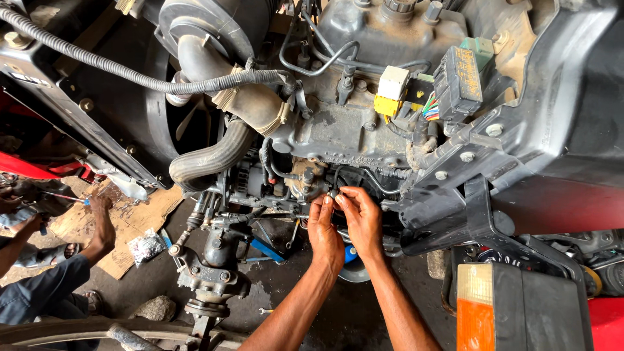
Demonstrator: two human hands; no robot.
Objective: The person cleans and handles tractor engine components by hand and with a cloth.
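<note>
My left hand (324, 231) and right hand (359, 218) met under the engine (344, 130), fingertips pinching a small metal fitting (333, 194) between them. A co-worker's hand (101, 224) rested on cardboard (140, 218) far to my left.

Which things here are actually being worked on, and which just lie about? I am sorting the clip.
In hand: left hand, right hand, small metal fitting, engine.
Lying about: cardboard, plastic bag of parts, stone.
</note>
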